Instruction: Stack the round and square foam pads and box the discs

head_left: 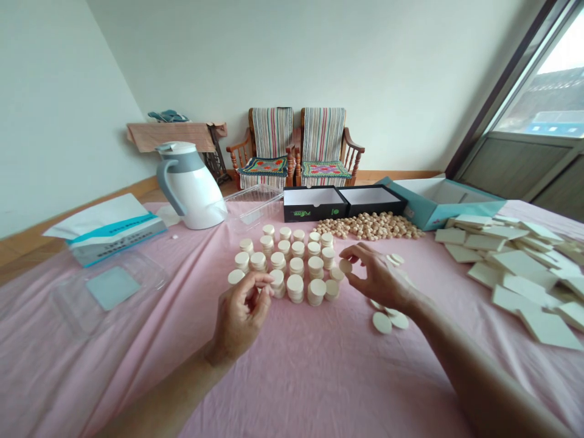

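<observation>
Several short stacks of pale round discs [292, 258] stand in rows on the pink tablecloth [319, 377]. My right hand [376, 277] pinches one disc [345, 266] just right of the stacks. My left hand [241, 316] hovers at the near left corner of the stacks with fingers curled together; what they hold, if anything, is hidden. A few loose discs [387, 319] lie flat under my right wrist.
A heap of small wooden beads [369, 226] lies before two black boxes [342, 202]. Pale square tiles [524, 267] spread at right beside a teal box [438, 204]. A white jug [189, 185], clear trays [114, 286] and a paper packet [107, 228] sit at left.
</observation>
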Available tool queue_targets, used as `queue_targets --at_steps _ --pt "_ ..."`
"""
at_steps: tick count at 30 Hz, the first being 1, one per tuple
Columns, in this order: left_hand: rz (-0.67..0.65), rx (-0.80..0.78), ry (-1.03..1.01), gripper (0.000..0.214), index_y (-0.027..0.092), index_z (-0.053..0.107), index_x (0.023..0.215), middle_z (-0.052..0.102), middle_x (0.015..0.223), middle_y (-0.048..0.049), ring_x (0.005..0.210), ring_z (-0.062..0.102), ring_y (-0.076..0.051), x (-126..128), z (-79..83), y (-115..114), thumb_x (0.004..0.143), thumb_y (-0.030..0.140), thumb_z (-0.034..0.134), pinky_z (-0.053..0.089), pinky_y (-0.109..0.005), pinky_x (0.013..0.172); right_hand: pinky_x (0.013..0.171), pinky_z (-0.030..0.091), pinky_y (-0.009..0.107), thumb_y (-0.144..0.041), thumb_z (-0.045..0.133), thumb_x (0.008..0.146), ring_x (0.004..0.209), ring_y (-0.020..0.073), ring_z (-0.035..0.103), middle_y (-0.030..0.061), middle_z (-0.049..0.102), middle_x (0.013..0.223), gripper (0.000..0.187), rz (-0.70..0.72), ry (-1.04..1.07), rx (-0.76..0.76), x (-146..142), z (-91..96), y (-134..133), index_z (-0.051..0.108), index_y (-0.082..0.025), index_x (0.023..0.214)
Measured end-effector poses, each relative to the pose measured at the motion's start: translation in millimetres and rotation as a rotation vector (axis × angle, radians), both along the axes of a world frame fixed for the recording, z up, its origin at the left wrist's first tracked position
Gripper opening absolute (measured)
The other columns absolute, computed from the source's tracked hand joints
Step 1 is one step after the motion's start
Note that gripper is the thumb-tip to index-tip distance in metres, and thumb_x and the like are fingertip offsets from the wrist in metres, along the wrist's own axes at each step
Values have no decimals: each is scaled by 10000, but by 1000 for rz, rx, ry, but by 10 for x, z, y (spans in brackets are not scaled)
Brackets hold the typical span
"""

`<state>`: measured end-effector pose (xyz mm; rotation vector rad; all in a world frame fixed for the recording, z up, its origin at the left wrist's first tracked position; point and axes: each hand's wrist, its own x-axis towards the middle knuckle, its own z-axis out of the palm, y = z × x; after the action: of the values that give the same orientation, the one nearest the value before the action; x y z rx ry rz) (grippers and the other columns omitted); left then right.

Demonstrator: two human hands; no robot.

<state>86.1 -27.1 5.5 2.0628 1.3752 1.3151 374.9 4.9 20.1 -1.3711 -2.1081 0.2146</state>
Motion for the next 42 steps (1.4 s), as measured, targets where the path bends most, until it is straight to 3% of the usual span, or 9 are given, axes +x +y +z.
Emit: queue_targets --at_steps 7,14,17,20,22,25,30,36,42 --pt "-7 9 7 121 165 595 918 646 670 9 486 551 -95 -3 15 1 856 234 518 377 -188 456 767 466 300 -59 537 704 852 166 564 49 605 926 310 71 11 33 -80 -12 -27 535 -194 983" --pt "1 23 11 121 164 597 915 645 665 7 479 545 -93 7 30 -10 856 233 517 380 -190 457 769 473 307 -127 539 740 859 169 588 56 624 962 258 55 14 35 -46 -31 13 551 -198 989" --pt "2 20 6 121 165 596 918 648 666 7 472 549 -93 9 25 -10 857 230 515 374 -189 449 721 465 294 -169 519 750 804 167 601 49 649 915 192 -123 47 92 156 -33 104 572 -192 933" --pt "7 26 18 128 163 601 913 647 657 1 491 571 -106 10 27 -10 855 239 516 386 -194 456 719 454 321 -206 487 769 807 207 616 80 675 883 196 -474 -46 99 491 -99 220 606 -172 920" --pt "8 28 22 133 163 603 911 648 659 -4 512 587 -117 9 29 -10 855 244 514 396 -198 464 754 445 356 -271 477 809 886 254 621 123 687 959 271 -613 -208 3 702 -165 272 628 -156 1002" --pt "11 24 20 132 166 603 916 651 671 -4 516 588 -116 0 25 -10 855 242 515 397 -196 463 767 432 359 -331 410 873 953 275 618 159 679 1035 349 -666 -386 -178 891 -256 305 642 -165 1076" --pt "-1 27 5 121 170 598 923 658 687 4 505 569 -101 -3 26 -15 844 216 520 403 -188 471 711 411 294 -269 420 863 880 226 620 137 670 944 299 -602 -440 -314 921 -313 322 680 -178 977" --pt "2 22 9 122 166 595 915 646 668 10 482 545 -90 18 57 -19 837 210 512 385 -178 453 676 409 248 -221 557 776 761 163 586 82 643 871 208 -384 -273 -245 707 -233 245 676 -169 937" --pt "-3 18 -1 114 167 591 915 651 677 9 476 525 -82 18 53 -17 838 205 516 381 -175 450 665 453 278 -188 566 745 705 141 579 44 625 860 181 -113 -67 -128 374 -124 124 637 -186 912"
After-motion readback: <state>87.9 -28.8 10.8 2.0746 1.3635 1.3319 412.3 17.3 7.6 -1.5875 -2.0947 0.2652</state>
